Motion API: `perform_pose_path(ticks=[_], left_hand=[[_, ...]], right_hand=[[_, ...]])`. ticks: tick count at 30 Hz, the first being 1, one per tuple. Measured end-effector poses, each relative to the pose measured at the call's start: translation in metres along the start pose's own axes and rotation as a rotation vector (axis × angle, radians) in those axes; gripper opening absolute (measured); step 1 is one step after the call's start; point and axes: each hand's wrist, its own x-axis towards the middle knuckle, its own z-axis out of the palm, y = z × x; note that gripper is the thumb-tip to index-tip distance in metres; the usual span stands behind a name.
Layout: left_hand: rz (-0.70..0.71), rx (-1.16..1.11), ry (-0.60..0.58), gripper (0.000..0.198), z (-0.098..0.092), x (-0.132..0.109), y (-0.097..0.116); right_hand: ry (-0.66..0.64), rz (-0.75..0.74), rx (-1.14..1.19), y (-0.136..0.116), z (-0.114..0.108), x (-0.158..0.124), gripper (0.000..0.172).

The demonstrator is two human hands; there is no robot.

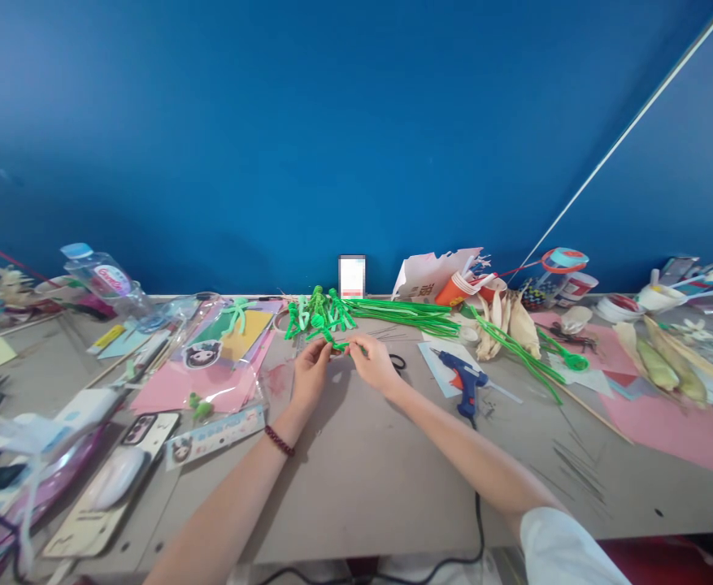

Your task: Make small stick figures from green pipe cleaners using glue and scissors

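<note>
My left hand (pixel 310 370) and my right hand (pixel 373 364) meet over the middle of the table, fingers pinched. Between them they hold a green pipe cleaner (pixel 339 347), bent into a small shape whose details are too small to tell. Just behind my hands stand several twisted green pipe-cleaner figures (pixel 318 302). A bundle of straight green pipe cleaners (pixel 402 313) lies along the back, right of the figures. Scissors (pixel 398 362) with black handles lie beside my right hand, partly hidden by it.
A blue glue gun (pixel 468 383) lies to the right, its cable running off the front edge. A phone (pixel 352 276) stands against the blue wall. On the left are a plastic bottle (pixel 103 276), pink paper (pixel 167 390) and another phone (pixel 112 487). Dried husks (pixel 522 329) lie at the right.
</note>
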Motion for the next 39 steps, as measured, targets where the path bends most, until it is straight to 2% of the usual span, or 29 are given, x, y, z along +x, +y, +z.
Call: perform_pose_path(ticks=[5,9,13,17,27,39], left_hand=[[-0.067,-0.037,-0.014,0.026,0.002,0.001,0.001],[-0.084,-0.051,-0.032,0.027,0.003,0.001,0.001],[-0.027,-0.012,-0.089,0.020,0.003,0.001,0.003],[-0.005,-0.004,-0.150,0.021,0.003,0.002,0.003],[-0.097,-0.044,-0.151,0.032,0.006,0.000,0.003],[-0.083,-0.067,-0.168,0.023,0.007,-0.001,0.001]], right_hand=[[0.040,0.294,0.256,0.013,0.003,0.005,0.022],[0.039,0.379,0.426,0.019,0.005,0.008,0.021],[0.016,0.471,0.602,0.017,0.005,0.010,0.020],[0.008,0.552,0.681,0.014,0.003,0.010,0.020],[0.073,0.617,0.650,0.023,0.001,0.012,0.021],[0.056,0.664,0.760,0.019,0.004,0.012,0.016]])
